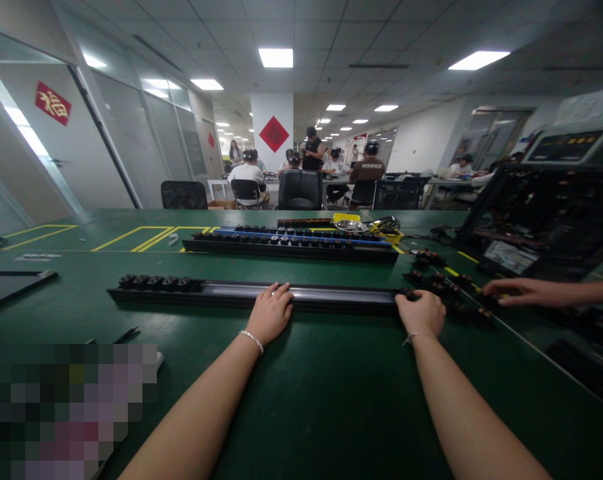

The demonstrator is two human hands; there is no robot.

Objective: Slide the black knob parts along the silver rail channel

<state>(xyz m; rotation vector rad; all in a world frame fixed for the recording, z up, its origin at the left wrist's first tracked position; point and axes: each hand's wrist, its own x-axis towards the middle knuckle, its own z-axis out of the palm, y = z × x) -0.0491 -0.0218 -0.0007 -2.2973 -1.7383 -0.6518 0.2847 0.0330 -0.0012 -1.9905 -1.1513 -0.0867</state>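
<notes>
A long black rail with a shiny metal channel (331, 294) lies across the green table in front of me. Several small black parts (154, 283) sit in a row at its left end. My left hand (271, 312) rests on the rail near its middle, fingers laid over it. My right hand (421, 313) is curled at the rail's right end, pressing a small black part there. Loose black parts (441, 285) lie scattered just right of that hand.
More loaded rails (291, 243) lie further back, with a metal dish (350, 225) and a yellow box behind them. Another person's hand (519, 292) reaches in from the right among the loose parts. A black machine (546, 220) stands at right. People sit at desks beyond.
</notes>
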